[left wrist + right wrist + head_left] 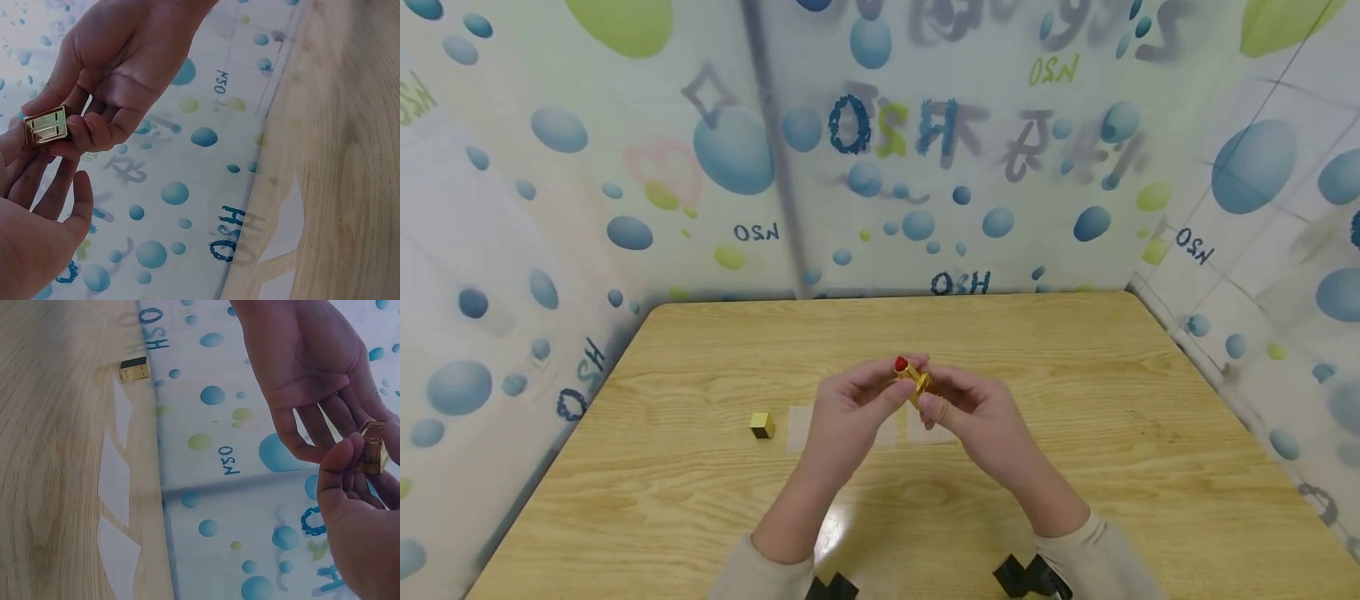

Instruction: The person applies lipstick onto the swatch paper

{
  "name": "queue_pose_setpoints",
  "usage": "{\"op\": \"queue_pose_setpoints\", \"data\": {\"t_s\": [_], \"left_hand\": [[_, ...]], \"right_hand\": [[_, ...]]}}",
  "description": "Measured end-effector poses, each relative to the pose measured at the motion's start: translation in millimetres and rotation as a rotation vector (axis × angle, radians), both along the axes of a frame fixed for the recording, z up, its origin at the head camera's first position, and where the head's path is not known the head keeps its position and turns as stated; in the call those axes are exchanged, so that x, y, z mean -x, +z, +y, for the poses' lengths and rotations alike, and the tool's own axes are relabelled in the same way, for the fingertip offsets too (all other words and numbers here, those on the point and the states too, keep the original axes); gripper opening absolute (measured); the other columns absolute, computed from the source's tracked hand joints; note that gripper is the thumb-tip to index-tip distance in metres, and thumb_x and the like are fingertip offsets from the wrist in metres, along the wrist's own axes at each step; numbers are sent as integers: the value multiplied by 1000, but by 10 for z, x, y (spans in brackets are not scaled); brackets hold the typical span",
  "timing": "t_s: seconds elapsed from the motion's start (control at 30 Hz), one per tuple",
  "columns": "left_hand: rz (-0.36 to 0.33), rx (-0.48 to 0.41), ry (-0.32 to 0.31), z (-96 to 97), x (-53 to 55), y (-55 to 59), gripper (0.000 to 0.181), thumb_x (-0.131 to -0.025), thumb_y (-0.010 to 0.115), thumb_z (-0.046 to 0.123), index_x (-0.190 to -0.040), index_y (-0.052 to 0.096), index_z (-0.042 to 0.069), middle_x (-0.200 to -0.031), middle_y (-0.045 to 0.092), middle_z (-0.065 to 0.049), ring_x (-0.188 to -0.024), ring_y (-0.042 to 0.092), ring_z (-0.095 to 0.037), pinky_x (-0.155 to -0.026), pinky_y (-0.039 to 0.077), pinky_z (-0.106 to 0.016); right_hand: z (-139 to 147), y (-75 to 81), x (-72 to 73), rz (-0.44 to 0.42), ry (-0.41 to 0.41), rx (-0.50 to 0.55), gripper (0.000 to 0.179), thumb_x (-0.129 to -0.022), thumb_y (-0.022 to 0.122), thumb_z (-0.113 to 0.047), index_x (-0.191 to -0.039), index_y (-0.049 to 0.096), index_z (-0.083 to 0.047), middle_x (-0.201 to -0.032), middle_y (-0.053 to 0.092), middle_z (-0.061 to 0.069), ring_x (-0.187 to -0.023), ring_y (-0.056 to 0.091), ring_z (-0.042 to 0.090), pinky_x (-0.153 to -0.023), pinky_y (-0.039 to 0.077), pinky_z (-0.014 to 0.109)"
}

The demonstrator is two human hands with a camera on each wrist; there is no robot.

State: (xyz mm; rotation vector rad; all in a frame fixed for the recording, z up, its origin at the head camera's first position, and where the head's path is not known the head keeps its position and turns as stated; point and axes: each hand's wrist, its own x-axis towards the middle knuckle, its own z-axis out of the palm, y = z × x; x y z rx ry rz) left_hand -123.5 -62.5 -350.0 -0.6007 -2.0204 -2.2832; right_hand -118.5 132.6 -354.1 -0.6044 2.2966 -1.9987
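Both hands meet above the middle of the table on a gold lipstick (pixel 917 382) with its red tip bare and pointing up and to the left in the head view. My left hand (pixel 852 408) grips the upper part between thumb and fingers. From the other side, my right hand (pixel 983 410) pinches the lower part. The left wrist view shows the lipstick's square, hollow-looking gold end (pixel 45 127). Fingers hide much of the tube. On the table left of the hands sits a small gold-and-black lipstick cap (pixel 762 425).
White paper pieces (pixel 114 478) lie in a row on the wooden table (pixel 1075 358), partly behind the hands in the head view. A patterned curtain (pixel 880 208) stands along the table's back and sides. Black wrist mounts (pixel 1033 577) show near both sleeves.
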Motion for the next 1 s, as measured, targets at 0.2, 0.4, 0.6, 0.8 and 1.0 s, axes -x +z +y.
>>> {"op": "queue_pose_setpoints", "data": {"t_s": [0.2, 0.4, 0.6, 0.8, 1.0], "left_hand": [[-74, 37, 23, -2, 36, 8, 30, -100, 74, 11, -129, 75, 0, -134, 75, -17, -121, 74, -18, -101, 60, -29], [-129, 99, 37, -21, 103, -26, 29, -100, 76, 13, -127, 76, 4, -131, 76, -12, -114, 76, -18, -98, 62, -30], [-126, 199, 47, -65, 172, -86, 31, -100, 76, 18, -130, 75, 9, -130, 77, -11, -111, 77, -22, -96, 62, -30], [-94, 456, 95, -130, 266, -159, 31, -100, 77, 26, -129, 76, 16, -129, 77, -3, -119, 73, -23, -100, 61, -44], [-31, 656, 125, -144, 357, -250, 33, -99, 78, 30, -129, 76, 16, -129, 78, -4, -124, 71, -25, -106, 58, -50]], "right_hand": [[36, 11, 77, -21, -45, -25, 34, -101, 74, -18, -133, 70, -6, -119, 73, 1, -83, 65, 12, -75, 60, 27], [92, 33, 186, -61, -25, -35, 28, -100, 76, -17, -125, 70, -6, -126, 70, 10, -85, 69, 15, -74, 60, 28], [175, 65, 313, -84, -26, -92, 26, -100, 76, -17, -123, 70, -5, -104, 69, 6, -81, 65, 16, -75, 59, 26], [291, 17, 458, -138, -65, -151, 31, -99, 78, -22, -124, 71, -4, -104, 72, 3, -81, 64, 16, -76, 58, 26], [348, -53, 526, -183, -71, -199, 31, -99, 79, -23, -122, 71, -4, -102, 71, 4, -80, 62, 16, -72, 56, 26]]}}
